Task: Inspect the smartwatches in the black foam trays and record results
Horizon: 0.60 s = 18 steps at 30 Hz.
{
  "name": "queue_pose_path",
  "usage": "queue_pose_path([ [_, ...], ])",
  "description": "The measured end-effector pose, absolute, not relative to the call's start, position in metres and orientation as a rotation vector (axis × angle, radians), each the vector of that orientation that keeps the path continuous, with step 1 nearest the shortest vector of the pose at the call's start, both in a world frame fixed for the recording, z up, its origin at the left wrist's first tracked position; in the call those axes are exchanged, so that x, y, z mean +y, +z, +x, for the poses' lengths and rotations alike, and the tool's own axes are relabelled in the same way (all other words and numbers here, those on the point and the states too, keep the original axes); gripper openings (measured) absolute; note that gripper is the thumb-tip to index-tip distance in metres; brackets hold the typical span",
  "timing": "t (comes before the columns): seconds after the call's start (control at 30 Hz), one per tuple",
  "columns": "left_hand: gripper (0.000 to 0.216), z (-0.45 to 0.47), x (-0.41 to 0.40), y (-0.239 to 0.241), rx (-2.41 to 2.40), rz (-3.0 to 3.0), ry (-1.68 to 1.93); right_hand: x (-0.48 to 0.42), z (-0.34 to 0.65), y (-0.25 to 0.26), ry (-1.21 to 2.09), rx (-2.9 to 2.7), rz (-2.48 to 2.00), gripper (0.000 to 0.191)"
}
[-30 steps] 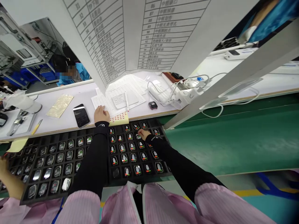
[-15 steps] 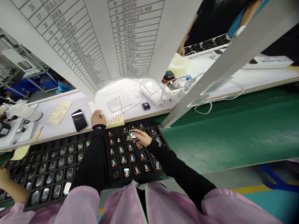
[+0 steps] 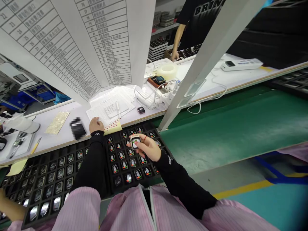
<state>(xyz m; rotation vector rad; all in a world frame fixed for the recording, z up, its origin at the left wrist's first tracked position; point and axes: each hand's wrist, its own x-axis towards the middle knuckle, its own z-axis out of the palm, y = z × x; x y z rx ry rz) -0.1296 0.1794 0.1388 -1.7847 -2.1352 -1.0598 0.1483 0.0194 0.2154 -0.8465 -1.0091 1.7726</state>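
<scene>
My right hand [image 3: 149,148] is closed on a strapless smartwatch [image 3: 136,142], with the thumb touching its lit white-and-green screen. It is held above a black compartment tray [image 3: 111,187], where several similar watches lie in rows, many with lit displays. My left hand [image 3: 96,125] rests at the table's front edge, beside the papers [image 3: 113,106] and a yellow sheet with red marks [image 3: 114,127]. Its fingers are curled together and nothing shows in them.
Left of me is a second watch tray [image 3: 51,184], with another person's arm [image 3: 12,205] alongside. A metal post [image 3: 179,106] rises right of my tray. On the table are a dark watch [image 3: 141,110], white cables [image 3: 154,96] and a yellow cutter [image 3: 36,146]. Another person stands behind the table.
My right hand has drawn the watch slightly nearer, with its screen facing me and the thumb now on it. The view has turned right; my left hand stays by the papers.
</scene>
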Motion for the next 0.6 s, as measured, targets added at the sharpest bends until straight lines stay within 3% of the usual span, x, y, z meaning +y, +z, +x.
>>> queue_pose_path([
  [0.6, 0.037, -0.1307, 0.179, 0.1396, -2.146, -1.793, -1.062, 0.0085, 0.156, 0.2213, 1.77, -1.012, -0.84, 0.052],
])
